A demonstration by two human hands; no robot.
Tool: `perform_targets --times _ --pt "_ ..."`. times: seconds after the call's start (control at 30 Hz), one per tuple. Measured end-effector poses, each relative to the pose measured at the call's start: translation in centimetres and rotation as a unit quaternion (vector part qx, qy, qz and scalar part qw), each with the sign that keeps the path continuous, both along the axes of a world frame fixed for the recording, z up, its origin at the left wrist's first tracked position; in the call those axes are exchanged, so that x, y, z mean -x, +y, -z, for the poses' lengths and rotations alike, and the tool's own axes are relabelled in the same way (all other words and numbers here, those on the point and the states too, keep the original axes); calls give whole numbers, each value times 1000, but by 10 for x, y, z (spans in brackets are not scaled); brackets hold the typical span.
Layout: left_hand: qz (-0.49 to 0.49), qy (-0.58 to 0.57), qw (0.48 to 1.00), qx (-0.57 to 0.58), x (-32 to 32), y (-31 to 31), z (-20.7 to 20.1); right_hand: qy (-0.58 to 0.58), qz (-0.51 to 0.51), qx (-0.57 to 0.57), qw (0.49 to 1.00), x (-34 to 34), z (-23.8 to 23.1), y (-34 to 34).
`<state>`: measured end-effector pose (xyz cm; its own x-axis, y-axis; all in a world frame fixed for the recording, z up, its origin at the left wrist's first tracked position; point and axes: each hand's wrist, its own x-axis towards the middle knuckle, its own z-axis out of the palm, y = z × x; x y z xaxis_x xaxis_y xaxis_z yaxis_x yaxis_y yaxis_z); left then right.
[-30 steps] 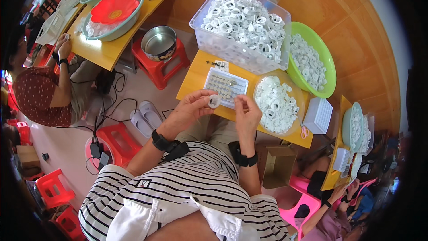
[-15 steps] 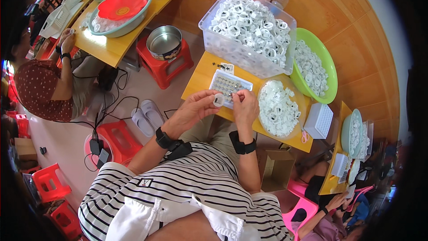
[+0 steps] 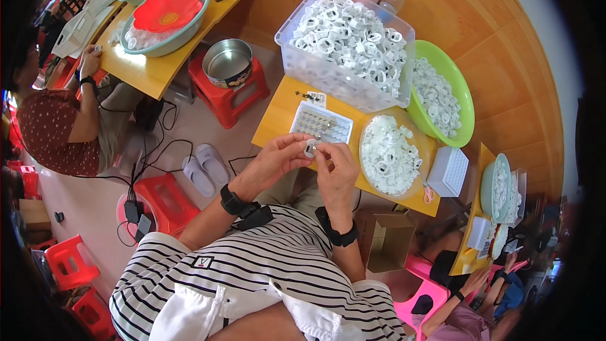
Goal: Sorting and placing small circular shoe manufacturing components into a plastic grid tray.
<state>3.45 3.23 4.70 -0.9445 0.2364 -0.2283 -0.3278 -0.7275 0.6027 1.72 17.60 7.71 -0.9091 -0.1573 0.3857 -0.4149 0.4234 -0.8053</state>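
Observation:
My left hand (image 3: 278, 163) pinches a small round white plastic part (image 3: 310, 148) with a dark slot, holding it over the table's near edge. The fingertips of my right hand (image 3: 336, 173) are closed against the right side of that part; whatever they grip is too small to make out. Just beyond my hands lies a white tray (image 3: 346, 127) with rows of small round greyish pieces. To the right of my right hand, a clear round dish (image 3: 421, 180) holds a heap of white plastic parts.
A clear plastic bin (image 3: 328, 82) heaped with white ring parts stands behind the tray. At its right sits a green basin (image 3: 468, 110) of similar parts. A white ridged block (image 3: 448, 173) and pink scissors (image 3: 429, 195) lie at the right. Co-workers sit left and lower right.
My right hand has come from the tray toward my left hand. Its fingertips now meet the white plastic part. My left hand has stayed nearly in place, still holding the part.

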Motion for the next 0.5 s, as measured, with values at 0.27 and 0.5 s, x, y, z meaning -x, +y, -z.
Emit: perform_targets --times 0.27,0.5 --pt "0 25 996 88 -3 3 -8 -48 -7 3 999 0 -1 4" --pt "6 27 994 107 -1 3 -5 46 -25 -79 995 1 0 4"
